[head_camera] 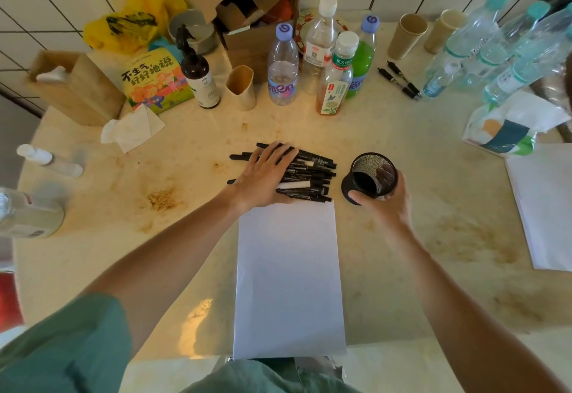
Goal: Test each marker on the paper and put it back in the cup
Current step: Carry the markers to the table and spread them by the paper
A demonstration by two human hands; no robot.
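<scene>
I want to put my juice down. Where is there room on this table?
Bare tabletop lies left of the white paper, below the crumpled tissue, and between the mesh cup and the snack bag. The back edge is crowded with bottles.

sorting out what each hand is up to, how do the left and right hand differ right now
The left hand lies flat with straight fingers, pressing on the pile of black markers; the right hand curls its fingers round the black mesh cup. The left hand sits just beyond the top edge of the white paper; the right hand is off to the paper's right. The cup is tilted and looks empty. Both hands are bare and over the table.
</scene>
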